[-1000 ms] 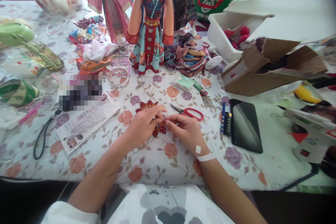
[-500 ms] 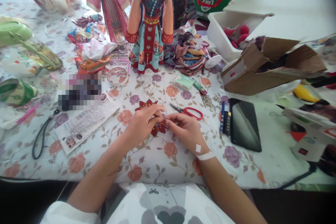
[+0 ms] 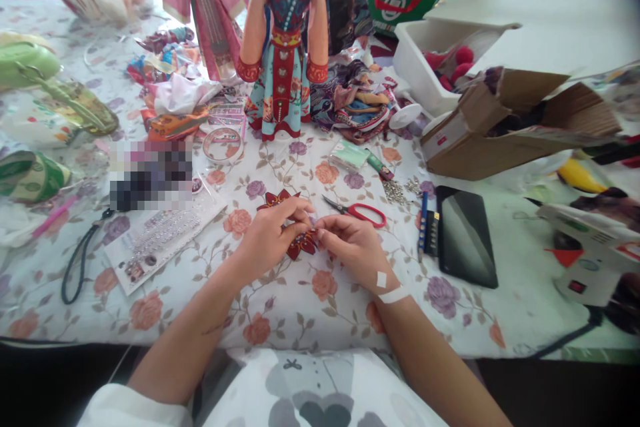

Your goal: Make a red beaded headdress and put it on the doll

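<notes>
A dark red, petal-edged ornamental piece (image 3: 302,250) with gold outlines lies on the flowered tablecloth, partly covered by my fingers. My left hand (image 3: 273,233) rests over it, thumb and fingers closed on its middle. From the other side my right hand (image 3: 353,247) meets it, thumb and forefinger pinched together at the piece's right edge. Whatever is between those fingertips is too small to make out. White tape crosses my right wrist. Red-handled scissors (image 3: 367,213) lie just beyond my right hand, blades partly open.
A dressed doll figure (image 3: 283,47) stands behind my hands. To the right are small metal beads (image 3: 395,192), a black tablet (image 3: 467,237), a cardboard box (image 3: 460,140) and a white machine (image 3: 585,260). A sheet of stick-on gems (image 3: 165,233) and a tape roll (image 3: 223,146) lie left.
My right hand has turned slightly at the wrist, its fingertips shifting a little at the red piece's edge. My left hand stays in place.
</notes>
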A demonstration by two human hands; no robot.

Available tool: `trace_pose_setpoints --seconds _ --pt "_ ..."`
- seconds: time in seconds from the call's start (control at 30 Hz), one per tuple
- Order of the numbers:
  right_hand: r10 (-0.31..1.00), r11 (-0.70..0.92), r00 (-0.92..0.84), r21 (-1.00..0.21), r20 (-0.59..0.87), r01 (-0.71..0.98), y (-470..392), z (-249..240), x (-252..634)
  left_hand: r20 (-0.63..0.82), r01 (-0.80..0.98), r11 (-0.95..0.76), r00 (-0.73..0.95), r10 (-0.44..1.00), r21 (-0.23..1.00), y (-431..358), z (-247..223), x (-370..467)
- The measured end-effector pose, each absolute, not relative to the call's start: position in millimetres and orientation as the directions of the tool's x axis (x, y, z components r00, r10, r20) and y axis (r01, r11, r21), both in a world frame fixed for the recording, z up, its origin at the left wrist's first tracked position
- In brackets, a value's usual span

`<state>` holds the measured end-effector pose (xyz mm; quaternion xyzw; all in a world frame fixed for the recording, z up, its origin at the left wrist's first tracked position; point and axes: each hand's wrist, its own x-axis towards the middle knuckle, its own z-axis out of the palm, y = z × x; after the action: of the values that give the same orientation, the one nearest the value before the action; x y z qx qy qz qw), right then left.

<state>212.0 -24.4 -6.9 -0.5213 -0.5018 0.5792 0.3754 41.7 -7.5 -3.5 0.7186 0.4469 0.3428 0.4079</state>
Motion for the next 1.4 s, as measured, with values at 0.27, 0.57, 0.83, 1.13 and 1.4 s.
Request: trace_pose_setpoints --seconds 0.27,0.57,0.83,1.13,1.4 --pt "0.948 -0.254 -0.171 -0.962 -0.268 0.099 -24.8 -3.3 211.6 0.135 0.347 -0.263 0.352 0.926 0.900 -7.8 -3.3 41.3" --pt "0.950 -0.261 -0.158 -0.962 -0.270 0.077 -25.3 -10.1 211.1 0.142 0.364 -0.280 0.364 0.921 0.888 -7.4 -3.2 41.5" --pt "0.954 -0.237 -0.164 -0.967 -0.250 0.097 -25.2 -10.9 212.1 0.168 0.374 -0.324 0.392 0.905 0.869 -7.9 -3.7 40.6" --pt "0.953 -0.238 -0.162 -0.965 -0.254 0.114 -24.4 -7.0 212.1 0.167 0.378 -0.324 0.392 0.905 0.868 -7.8 -3.9 40.9" --pt "0.951 -0.238 -0.169 -0.962 -0.259 0.134 -25.0 -2.5 212.2 0.157 0.376 -0.317 0.397 0.904 0.871 -8.0 -3.6 40.9"
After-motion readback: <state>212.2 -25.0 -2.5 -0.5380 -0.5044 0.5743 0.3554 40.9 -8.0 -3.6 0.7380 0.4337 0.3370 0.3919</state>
